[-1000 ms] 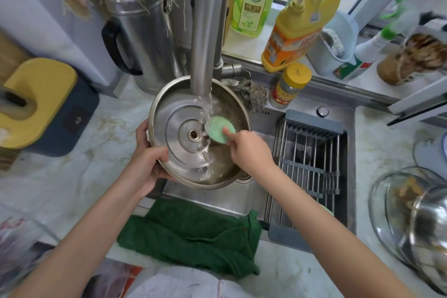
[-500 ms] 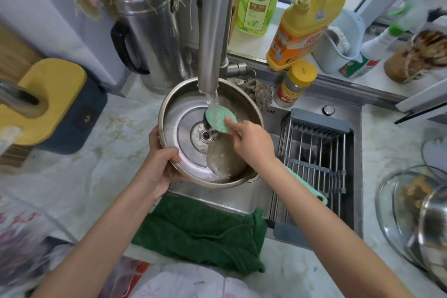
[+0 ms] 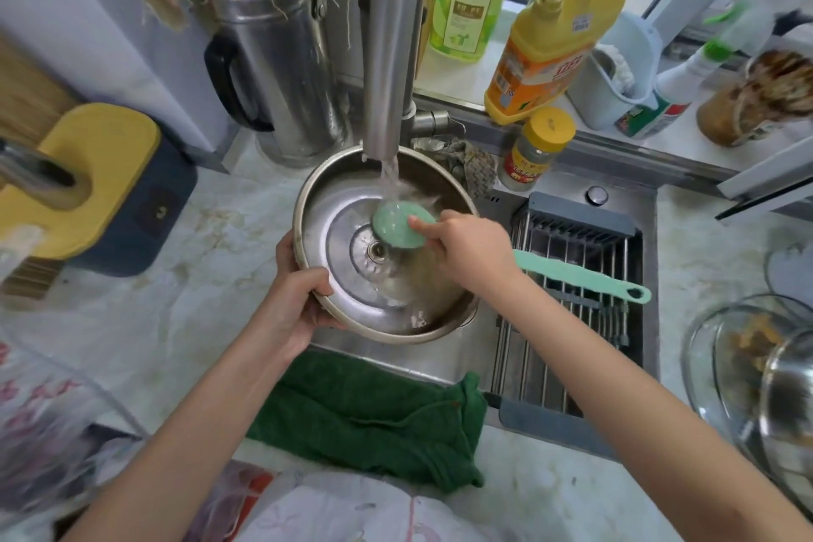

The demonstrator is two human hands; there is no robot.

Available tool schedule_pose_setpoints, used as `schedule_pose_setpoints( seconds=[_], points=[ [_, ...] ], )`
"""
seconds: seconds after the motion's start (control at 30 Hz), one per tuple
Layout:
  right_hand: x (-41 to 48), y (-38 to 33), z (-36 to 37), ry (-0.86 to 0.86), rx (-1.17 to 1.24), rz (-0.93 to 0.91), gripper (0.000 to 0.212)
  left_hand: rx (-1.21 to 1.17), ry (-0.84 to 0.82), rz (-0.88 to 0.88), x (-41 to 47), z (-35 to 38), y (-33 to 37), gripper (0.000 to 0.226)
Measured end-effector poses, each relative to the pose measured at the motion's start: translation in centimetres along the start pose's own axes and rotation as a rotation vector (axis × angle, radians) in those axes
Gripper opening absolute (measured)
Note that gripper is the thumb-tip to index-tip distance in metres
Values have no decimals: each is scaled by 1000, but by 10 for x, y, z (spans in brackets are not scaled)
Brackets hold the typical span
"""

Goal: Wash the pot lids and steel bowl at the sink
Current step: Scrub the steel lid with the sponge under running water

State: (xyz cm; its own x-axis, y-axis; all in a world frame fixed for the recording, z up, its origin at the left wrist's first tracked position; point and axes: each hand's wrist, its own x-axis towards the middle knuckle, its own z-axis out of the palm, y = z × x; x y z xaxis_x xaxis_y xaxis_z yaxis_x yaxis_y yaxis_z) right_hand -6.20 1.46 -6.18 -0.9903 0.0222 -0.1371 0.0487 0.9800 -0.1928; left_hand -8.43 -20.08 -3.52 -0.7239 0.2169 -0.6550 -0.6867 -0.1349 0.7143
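**Steel lid scrubbed under running water**

The left hand [image 3: 292,312] closes its fingers around the near-left rim of the steel pot lid [image 3: 347,273], held tilted over the sink [image 3: 396,359]. The right hand [image 3: 473,249] grips a green brush [image 3: 398,224], pressing its round head against the lid's inside beneath the faucet [image 3: 389,57] stream, just beyond the left hand.

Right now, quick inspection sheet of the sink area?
Surface: marble-look counter stained; green towel draped over the sink's front edge.
Job's things: steel pot lid tilted under the running faucet; glass lid and steel bowl at right.
Clutter: detergent bottles, spice jar, steel thermos, drying rack.
Grippers: left hand grips the lid's rim; right hand presses the green brush inside it.
Cables: nothing seen.
Surroundings: window sill behind.
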Motion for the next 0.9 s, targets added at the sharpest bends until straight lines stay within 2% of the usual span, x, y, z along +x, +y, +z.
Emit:
schedule_pose_setpoints(
  seconds=[0.17, 0.3, 0.43, 0.57, 0.7, 0.83, 0.9],
  points=[
    [-4, -3, -6, -69, -67, -91, 44, 13, 1, -2, -2, -4, 1, 68],
    [4, 6, -12, -18, -84, -2, 40, 43, -21, 25, -5, -1, 1, 78],
    [-7, -4, -3, -63, -5, -66, 42, 74, -45, 40, -6, -7, 4, 83],
    [2, 5, -8, -15, 26, 69, 41, 103, -64, 58, -8, -7, 3, 83],
    [-10, -21, 3, -25, 114, -76, 41, 64, -49, 44, -9, -6, 5, 80],
    [-2, -7, 0, 10, -6, 53, 44, 82, -55, 50, -11, -6, 4, 82],
    [-9, -20, 2, -26, 44, -10, 45, 87, -50, 52, -11, -6, 5, 83]
  ],
)
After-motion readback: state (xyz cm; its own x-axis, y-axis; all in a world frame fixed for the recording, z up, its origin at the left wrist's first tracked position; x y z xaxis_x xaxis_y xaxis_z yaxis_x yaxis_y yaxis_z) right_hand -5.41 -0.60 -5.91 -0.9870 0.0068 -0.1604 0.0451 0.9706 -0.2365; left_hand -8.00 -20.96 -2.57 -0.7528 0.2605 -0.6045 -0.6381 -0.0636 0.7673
